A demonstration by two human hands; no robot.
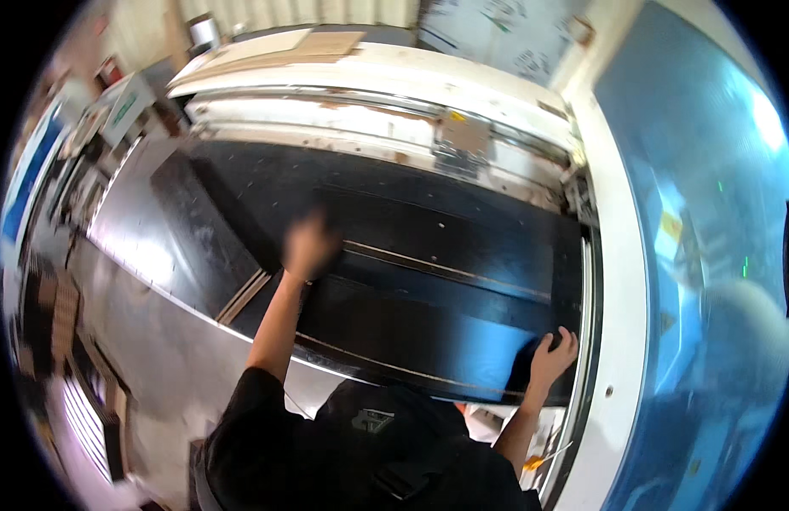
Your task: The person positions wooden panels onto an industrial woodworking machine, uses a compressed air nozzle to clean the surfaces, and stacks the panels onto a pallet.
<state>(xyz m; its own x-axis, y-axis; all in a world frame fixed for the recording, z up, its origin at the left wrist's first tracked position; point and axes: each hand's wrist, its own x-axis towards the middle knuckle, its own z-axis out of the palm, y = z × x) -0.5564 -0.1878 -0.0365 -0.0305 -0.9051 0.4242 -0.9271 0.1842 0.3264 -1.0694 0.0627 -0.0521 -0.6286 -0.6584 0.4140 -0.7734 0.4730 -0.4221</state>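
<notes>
A glossy black panel with a pale edge lies across the machine bed in front of me. My left hand is over its far left part, beside a dark narrow strip; motion smears its fingers, so its grip cannot be made out. Near the panel's right end is my right hand, its thumb and fingers curved and apart, with nothing visible between them. Whether it presses on the panel is unclear. Beyond the near panel lies another dark panel, with a thin light line between the two.
Left of the panels is shiny metal bed with thin strips at its front edge. A machine head sits on the rail behind. Flat boards lie on the back ledge. A blue translucent cover stands at the right.
</notes>
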